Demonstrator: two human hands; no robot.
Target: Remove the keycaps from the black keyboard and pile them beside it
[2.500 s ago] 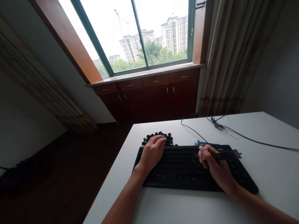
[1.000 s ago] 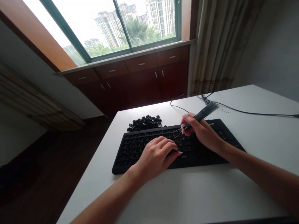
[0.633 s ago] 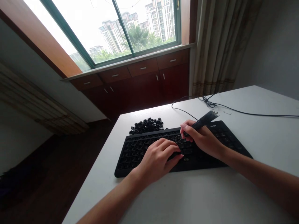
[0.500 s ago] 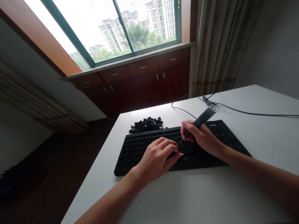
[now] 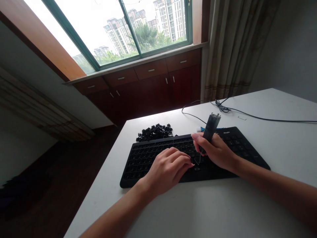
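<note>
A black keyboard point(image 5: 148, 155) lies on the white table, many of its keycaps gone on the left side. My right hand point(image 5: 218, 150) is wrapped round the dark handle of a keycap puller point(image 5: 210, 127), held steeply above the keyboard. Its thin wire ends point down at the lower keys, close to my left fingertips. Over the middle of the keyboard rests my left hand point(image 5: 172, 167), thumb and fingers pressed together. Whether a keycap sits between those fingertips is hidden. Behind the keyboard's left half is a heap of loose black keycaps point(image 5: 156, 133).
A black cable point(image 5: 257, 117) runs across the back of the table, bundled near the far edge. Beside it lies a small bent wire point(image 5: 242, 118). A blue and white item point(image 5: 201, 129) shows partly behind my right hand. Beyond stand dark red cabinets point(image 5: 148, 86) under a window.
The keycap puller has swung more upright and its wire end has shifted right and down. My left fingertips have drawn closer together. The blue and white item has come into view.
</note>
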